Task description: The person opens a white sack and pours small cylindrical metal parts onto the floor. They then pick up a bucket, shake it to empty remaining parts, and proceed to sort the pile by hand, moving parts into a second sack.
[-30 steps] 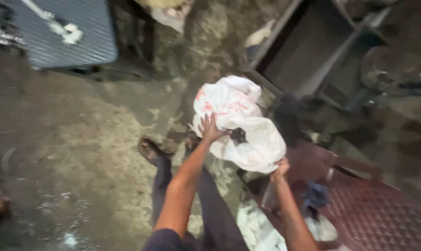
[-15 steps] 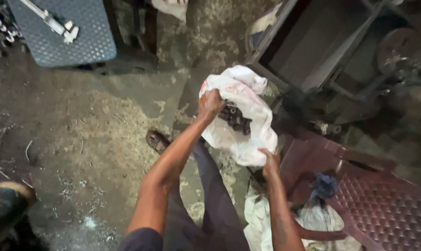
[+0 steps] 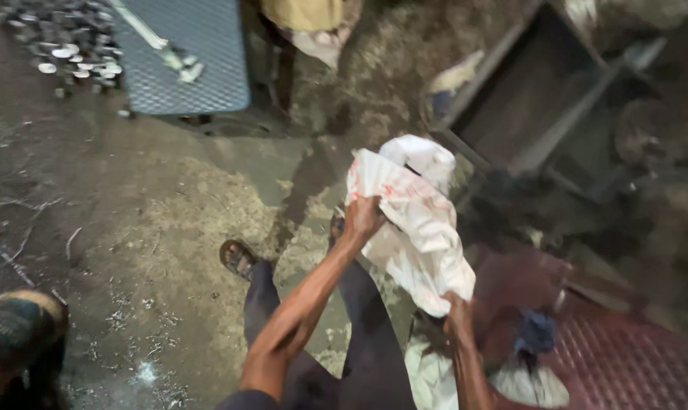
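gripping a soft white woven plastic sack with red print (image 3: 416, 228), left hand (image 3: 363, 216) clenches its upper edge, right hand (image 3: 458, 315) its lower corner; limp, light, bunching easily.

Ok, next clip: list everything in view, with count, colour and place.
sack: one, white with red marks, held up at centre
mat: one, blue-grey mesh, top left on the floor
metal pieces: a heap, silver-grey, top left beside the mat
white tool: one, lying on the mat
frame: one, dark metal, top right
chair: one, red-brown plastic, bottom right
cloth: one, blue, on the chair
floor: grey, strewn with shavings
sandal: one, dark, on the person's foot, centre
left hand: grips the sack's upper edge
right hand: grips the sack's lower end
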